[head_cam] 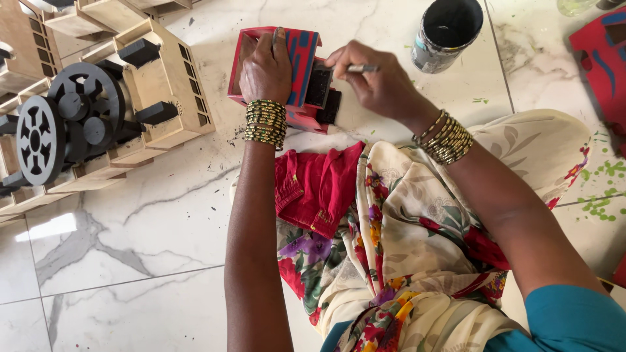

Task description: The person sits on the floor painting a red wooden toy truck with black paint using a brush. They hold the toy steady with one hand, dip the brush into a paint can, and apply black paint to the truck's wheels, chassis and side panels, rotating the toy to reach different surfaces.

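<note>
Floral cream cloth (417, 261) drapes over the person's lap, a crumpled red rag (313, 186) lying on it. Beyond, on the white marble floor (130, 261), the left hand (266, 68) curls over the top of a red wooden toy body with blue stripes (301, 55). The right hand (378, 81) pinches a thin paintbrush (360, 68) against the toy's black end. An open black paint tin (447, 32) stands near. Unpainted wooden toy carts with black wheels (98, 111) sit well apart, to the left.

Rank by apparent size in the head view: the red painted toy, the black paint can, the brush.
1. Red painted toy, steadied by the left hand.
2. Black paint can, partly cut off by the frame.
3. Brush in the right hand, mostly hidden.
</note>
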`<state>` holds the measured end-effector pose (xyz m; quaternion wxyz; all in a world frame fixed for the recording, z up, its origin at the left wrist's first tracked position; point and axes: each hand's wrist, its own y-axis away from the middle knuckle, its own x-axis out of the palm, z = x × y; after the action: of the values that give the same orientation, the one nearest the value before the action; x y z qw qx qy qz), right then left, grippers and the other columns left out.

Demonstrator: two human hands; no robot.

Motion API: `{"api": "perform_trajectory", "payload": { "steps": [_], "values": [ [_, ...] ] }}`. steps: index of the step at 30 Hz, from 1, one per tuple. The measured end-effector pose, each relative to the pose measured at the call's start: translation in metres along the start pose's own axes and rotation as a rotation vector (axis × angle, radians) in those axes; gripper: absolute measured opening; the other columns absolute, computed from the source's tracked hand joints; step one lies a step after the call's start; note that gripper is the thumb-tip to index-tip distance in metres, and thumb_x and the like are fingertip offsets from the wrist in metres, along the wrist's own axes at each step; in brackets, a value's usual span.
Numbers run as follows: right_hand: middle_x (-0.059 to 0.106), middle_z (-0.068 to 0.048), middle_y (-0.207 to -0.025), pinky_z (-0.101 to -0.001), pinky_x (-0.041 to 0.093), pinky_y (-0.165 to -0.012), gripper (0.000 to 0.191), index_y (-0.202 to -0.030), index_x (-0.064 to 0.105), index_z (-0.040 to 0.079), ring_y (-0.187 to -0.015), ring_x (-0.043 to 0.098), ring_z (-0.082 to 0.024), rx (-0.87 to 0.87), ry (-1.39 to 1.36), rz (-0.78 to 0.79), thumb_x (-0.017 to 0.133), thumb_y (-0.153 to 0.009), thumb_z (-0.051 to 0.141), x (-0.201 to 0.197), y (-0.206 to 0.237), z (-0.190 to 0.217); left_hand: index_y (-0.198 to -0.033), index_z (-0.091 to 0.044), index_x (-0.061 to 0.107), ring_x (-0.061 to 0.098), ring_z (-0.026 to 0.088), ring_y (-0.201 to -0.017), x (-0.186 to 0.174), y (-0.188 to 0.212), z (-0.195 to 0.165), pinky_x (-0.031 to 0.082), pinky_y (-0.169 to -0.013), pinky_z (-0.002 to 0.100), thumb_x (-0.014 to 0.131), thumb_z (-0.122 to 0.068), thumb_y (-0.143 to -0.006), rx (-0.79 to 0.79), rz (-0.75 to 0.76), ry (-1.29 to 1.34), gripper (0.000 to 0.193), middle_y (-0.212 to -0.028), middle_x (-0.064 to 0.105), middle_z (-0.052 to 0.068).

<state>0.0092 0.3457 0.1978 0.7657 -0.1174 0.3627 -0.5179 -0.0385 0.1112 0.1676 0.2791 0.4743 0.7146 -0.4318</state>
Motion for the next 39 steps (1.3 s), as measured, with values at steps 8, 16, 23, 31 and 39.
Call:
{"api": "perform_trajectory", "payload": {
  "steps": [8, 16, 23, 31, 39],
  "values": [
    [0.075, -0.015, -0.113, -0.0280, 0.063, -0.079, 0.017, -0.099, 0.053, 0.002, -0.098, 0.076, -0.022, 0.004, -0.041, 0.128, 0.062, -0.097, -0.011, 0.015, 0.017, 0.034, -0.090, -0.015, 0.071, 0.072, 0.037, -0.066, 0.000, -0.002, -0.001, 0.055, -0.057, 0.052, 0.050, -0.047, -0.104, -0.033, 0.021, 0.007, 0.041, -0.070, 0.072, 0.014],
    [0.073, -0.015, -0.119, -0.0304, 0.063, -0.087, 0.016, -0.101, 0.054, 0.003, -0.110, 0.076, -0.024, 0.014, -0.014, -0.016, 0.062, -0.102, -0.011, -0.003, 0.001, 0.017, -0.092, -0.015, 0.072, 0.072, 0.038, -0.067, -0.002, -0.001, -0.001, 0.055, -0.058, 0.054, 0.052, -0.046, -0.102, -0.013, -0.009, -0.016, 0.039, -0.072, 0.073, 0.016],
    [0.074, -0.015, -0.113, -0.0308, 0.061, -0.086, 0.016, -0.100, 0.054, 0.002, -0.107, 0.075, -0.024, 0.039, 0.010, -0.011, 0.064, -0.101, -0.010, -0.011, 0.004, 0.019, -0.091, -0.015, 0.071, 0.072, 0.039, -0.069, -0.002, 0.001, -0.002, 0.055, -0.059, 0.054, 0.052, -0.046, -0.102, -0.034, 0.008, 0.009, 0.038, -0.074, 0.073, 0.017],
    [0.074, -0.015, -0.114, -0.0288, 0.063, -0.085, 0.015, -0.099, 0.052, 0.001, -0.107, 0.076, -0.022, 0.049, -0.018, -0.019, 0.063, -0.102, -0.009, -0.012, 0.002, 0.020, -0.091, -0.016, 0.070, 0.072, 0.039, -0.072, -0.004, 0.000, -0.004, 0.055, -0.062, 0.055, 0.051, -0.047, -0.103, -0.033, 0.021, -0.004, 0.039, -0.076, 0.074, 0.015],
    [0.074, -0.016, -0.114, -0.0259, 0.065, -0.081, 0.014, -0.100, 0.056, 0.002, -0.096, 0.076, -0.019, 0.085, -0.019, -0.125, 0.063, -0.103, -0.010, -0.019, 0.013, 0.015, -0.094, -0.016, 0.072, 0.073, 0.039, -0.072, -0.004, -0.001, -0.006, 0.056, -0.062, 0.055, 0.051, -0.048, -0.103, -0.057, 0.034, -0.019, 0.039, -0.076, 0.074, 0.015]
  ]
}}
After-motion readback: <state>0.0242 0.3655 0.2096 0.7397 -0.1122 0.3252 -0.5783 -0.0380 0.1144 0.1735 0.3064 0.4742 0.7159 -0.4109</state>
